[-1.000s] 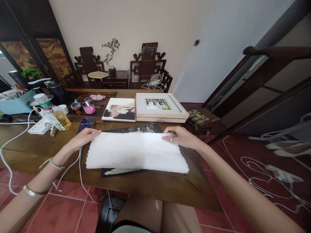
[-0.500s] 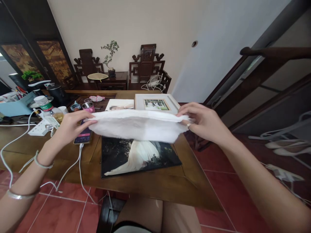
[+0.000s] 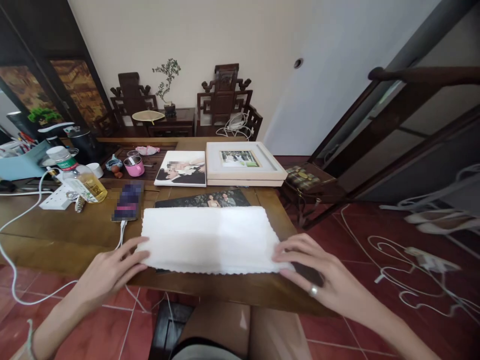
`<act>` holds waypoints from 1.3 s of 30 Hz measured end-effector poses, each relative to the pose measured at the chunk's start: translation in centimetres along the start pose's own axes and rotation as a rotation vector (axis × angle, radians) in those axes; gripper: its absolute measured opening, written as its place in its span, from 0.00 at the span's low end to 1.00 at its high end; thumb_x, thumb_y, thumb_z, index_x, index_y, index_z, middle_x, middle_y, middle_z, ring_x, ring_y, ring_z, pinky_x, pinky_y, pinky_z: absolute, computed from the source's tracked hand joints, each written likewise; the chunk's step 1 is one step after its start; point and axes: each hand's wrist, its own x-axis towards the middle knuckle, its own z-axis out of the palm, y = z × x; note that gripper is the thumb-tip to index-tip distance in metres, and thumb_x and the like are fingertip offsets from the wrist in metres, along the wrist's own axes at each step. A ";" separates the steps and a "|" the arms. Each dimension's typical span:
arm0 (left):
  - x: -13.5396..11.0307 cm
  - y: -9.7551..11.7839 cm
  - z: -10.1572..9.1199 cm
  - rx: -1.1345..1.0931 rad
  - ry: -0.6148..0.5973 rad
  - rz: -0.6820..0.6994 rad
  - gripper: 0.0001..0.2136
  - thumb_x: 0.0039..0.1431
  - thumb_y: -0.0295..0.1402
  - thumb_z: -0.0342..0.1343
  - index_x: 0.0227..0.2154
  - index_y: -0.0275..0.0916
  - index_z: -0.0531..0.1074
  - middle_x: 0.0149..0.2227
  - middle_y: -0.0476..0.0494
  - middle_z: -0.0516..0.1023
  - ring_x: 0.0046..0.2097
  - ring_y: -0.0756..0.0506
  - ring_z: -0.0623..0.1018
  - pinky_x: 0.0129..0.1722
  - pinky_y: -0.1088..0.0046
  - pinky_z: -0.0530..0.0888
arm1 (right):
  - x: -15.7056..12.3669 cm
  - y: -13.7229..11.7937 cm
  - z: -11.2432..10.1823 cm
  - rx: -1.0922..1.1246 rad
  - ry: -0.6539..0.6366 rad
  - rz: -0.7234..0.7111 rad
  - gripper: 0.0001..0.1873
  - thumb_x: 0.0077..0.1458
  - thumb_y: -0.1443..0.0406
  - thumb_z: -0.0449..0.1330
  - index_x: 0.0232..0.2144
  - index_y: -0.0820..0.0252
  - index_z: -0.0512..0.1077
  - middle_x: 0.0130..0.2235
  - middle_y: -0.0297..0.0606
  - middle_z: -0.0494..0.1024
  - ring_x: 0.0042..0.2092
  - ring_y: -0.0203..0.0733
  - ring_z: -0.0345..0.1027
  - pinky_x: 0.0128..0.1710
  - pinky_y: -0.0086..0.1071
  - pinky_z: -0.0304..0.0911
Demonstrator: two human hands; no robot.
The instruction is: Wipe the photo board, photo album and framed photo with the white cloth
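A folded white cloth (image 3: 210, 240) with a wavy edge lies spread across a dark photo print (image 3: 198, 201), covering most of it. At the top of the print, two small figures among dark leaves still show. My left hand (image 3: 112, 265) has its fingers and thumb closed on the lower left edge of the cloth. On the lower right corner, my right hand (image 3: 311, 265), with a ring on one finger, grips the cloth between fingertips and thumb.
Behind the cloth are a white photo panel (image 3: 182, 168) and a pale box (image 3: 245, 162) with a framed picture. To the left are a phone (image 3: 127, 200) on a charging cable, a pink cup (image 3: 134, 166), a bottle (image 3: 82, 180) and a power strip (image 3: 56, 197).
The cloth has come down and toward me, from raised between my hands to lying flat over the print. Both hands have lowered with it, uncovering the photo panel and box behind.
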 end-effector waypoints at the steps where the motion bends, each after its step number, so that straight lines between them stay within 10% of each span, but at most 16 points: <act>1: 0.2 0.3 0.1 -0.135 0.007 -0.111 0.10 0.62 0.37 0.48 0.43 0.45 0.70 0.59 0.41 0.64 0.42 0.44 0.77 0.37 0.69 0.75 | 0.4 0.2 0.0 0.060 0.033 0.087 0.08 0.55 0.60 0.58 0.38 0.53 0.73 0.43 0.42 0.75 0.45 0.48 0.67 0.46 0.44 0.64; 5: 2.8 1.6 -0.1 -0.686 0.208 -0.655 0.22 0.57 0.48 0.50 0.51 0.42 0.59 0.58 0.34 0.62 0.44 0.42 0.77 0.33 0.69 0.76 | 3.0 2.0 1.5 0.308 0.214 0.536 0.29 0.52 0.50 0.58 0.51 0.57 0.60 0.46 0.46 0.74 0.44 0.49 0.70 0.45 0.45 0.65; 8: 4.6 1.8 -0.3 -0.958 0.151 -0.806 0.30 0.54 0.47 0.55 0.56 0.42 0.54 0.51 0.34 0.69 0.44 0.42 0.77 0.36 0.68 0.75 | 4.5 2.6 2.8 0.449 0.235 0.729 0.45 0.43 0.48 0.64 0.57 0.60 0.52 0.42 0.46 0.74 0.43 0.51 0.70 0.43 0.44 0.66; 18: 6.3 2.6 -2.8 -0.425 0.113 -0.322 0.14 0.56 0.43 0.51 0.38 0.42 0.76 0.40 0.44 0.76 0.32 0.47 0.73 0.27 0.74 0.67 | 6.2 -2.4 0.2 0.711 0.275 0.591 0.48 0.39 0.55 0.68 0.59 0.51 0.50 0.29 0.29 0.67 0.28 0.40 0.67 0.24 0.31 0.64; 28: 10.9 10.1 -4.9 -0.235 0.155 -0.002 0.10 0.55 0.34 0.53 0.37 0.42 0.77 0.39 0.44 0.73 0.35 0.47 0.73 0.31 0.73 0.70 | 12.4 -9.6 -0.4 0.383 0.147 0.198 0.21 0.43 0.66 0.61 0.44 0.56 0.70 0.25 0.26 0.59 0.20 0.28 0.54 0.18 0.25 0.52; 39: 11.0 11.8 -4.2 -0.372 0.173 -0.013 0.15 0.52 0.48 0.57 0.36 0.44 0.77 0.36 0.46 0.69 0.39 0.45 0.72 0.37 0.70 0.71 | 13.2 -11.4 2.9 0.552 0.240 0.163 0.23 0.45 0.67 0.61 0.46 0.54 0.61 0.28 0.25 0.60 0.23 0.30 0.59 0.22 0.25 0.57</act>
